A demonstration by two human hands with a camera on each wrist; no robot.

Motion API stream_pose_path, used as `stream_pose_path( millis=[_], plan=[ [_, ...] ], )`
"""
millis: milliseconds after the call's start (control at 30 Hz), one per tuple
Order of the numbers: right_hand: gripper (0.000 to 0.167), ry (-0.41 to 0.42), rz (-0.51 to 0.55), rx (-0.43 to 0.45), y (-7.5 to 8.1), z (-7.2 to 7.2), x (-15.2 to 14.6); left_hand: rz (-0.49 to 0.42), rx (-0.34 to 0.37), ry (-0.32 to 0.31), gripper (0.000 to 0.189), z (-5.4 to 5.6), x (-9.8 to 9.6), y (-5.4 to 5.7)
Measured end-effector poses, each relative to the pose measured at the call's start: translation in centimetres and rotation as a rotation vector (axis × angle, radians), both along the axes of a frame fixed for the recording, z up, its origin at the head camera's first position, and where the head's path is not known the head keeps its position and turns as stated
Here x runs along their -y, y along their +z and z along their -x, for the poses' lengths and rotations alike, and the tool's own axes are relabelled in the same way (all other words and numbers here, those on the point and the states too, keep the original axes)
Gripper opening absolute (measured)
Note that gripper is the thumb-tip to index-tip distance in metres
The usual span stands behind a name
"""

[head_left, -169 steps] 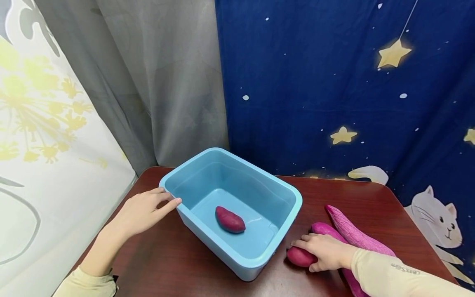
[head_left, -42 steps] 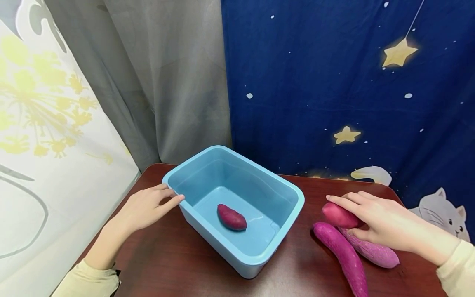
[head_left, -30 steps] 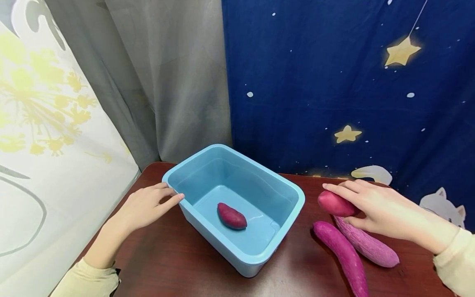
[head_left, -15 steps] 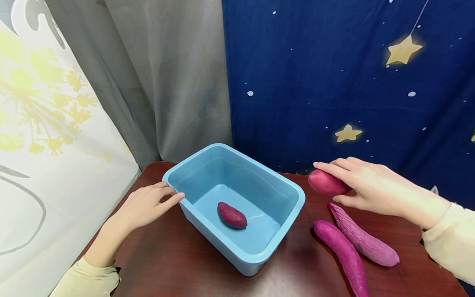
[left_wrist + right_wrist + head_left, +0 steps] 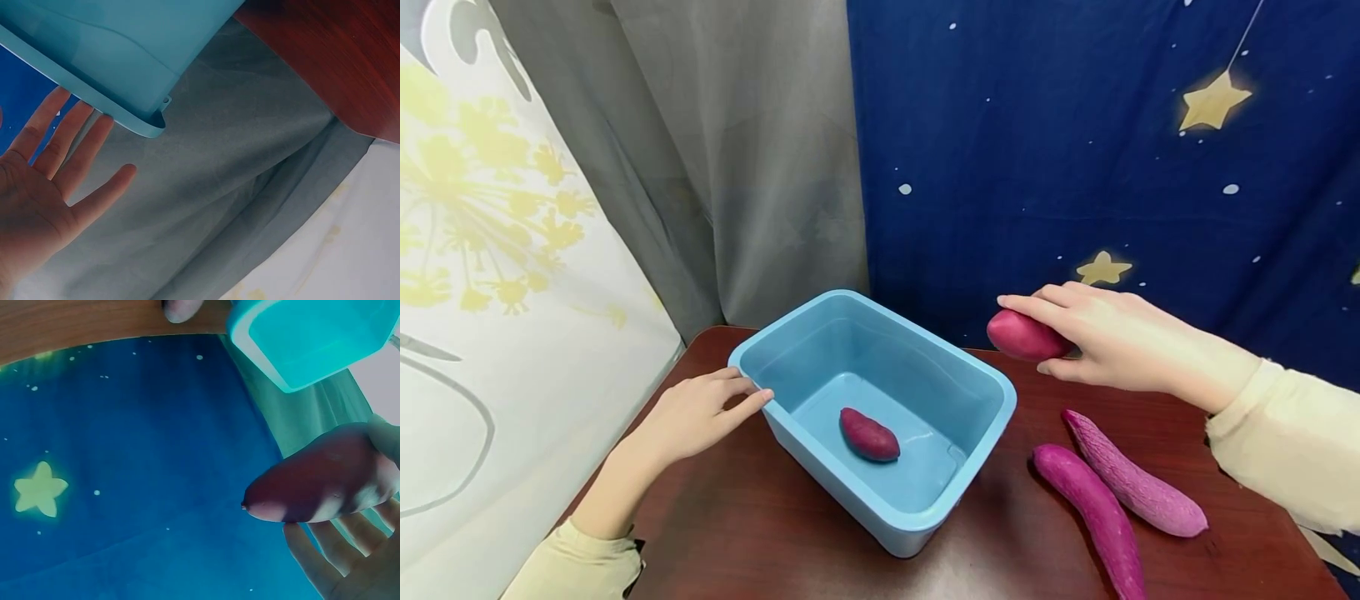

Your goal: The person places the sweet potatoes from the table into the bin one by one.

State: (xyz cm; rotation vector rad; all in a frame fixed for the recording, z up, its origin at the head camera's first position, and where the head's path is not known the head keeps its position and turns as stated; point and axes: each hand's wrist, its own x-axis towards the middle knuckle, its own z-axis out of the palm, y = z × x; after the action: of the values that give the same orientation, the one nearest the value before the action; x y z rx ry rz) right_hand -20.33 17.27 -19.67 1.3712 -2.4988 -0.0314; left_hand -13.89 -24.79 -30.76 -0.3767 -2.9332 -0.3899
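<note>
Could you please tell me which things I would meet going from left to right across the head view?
Left hand, blue bin, held red sweet potato, smooth purple vegetable, textured pink vegetable.

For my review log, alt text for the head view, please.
A person's right grip holds a red tuber aloft beside a blue bin, while the left grip touches its rim. Another tuber lies inside; two long purple vegetables lie on the table at right.

Head view downward, close wrist views, shared bin
</note>
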Motion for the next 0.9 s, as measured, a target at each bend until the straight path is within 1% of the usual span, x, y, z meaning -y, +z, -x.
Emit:
stream_pose_path(
  millis=[200, 433, 700, 900],
  plan=[
    [0.065, 0.001, -0.009, 0.044, 0.7, 0.5, 1.3, -0.006, -0.002, 0.000, 0.045, 0.0, 0.1, -0.2],
    [0.064, 0.003, -0.003, 0.017, 0.9, 1.0, 2.3, 0.004, -0.011, -0.003, 0.044, 0.1, 0.2, -0.3],
    [0.065, -0.034, -0.016, 0.030, 1.3, 1.2, 3.6, 0.008, -0.013, 0.001, 0.044, 0.1, 0.1, -0.3],
    [0.065, -0.024, -0.026, 0.039, 1.6, 1.4, 4.7, 0.007, -0.014, 0.002, 0.044, 0.1, 0.1, -0.3]
  ],
)
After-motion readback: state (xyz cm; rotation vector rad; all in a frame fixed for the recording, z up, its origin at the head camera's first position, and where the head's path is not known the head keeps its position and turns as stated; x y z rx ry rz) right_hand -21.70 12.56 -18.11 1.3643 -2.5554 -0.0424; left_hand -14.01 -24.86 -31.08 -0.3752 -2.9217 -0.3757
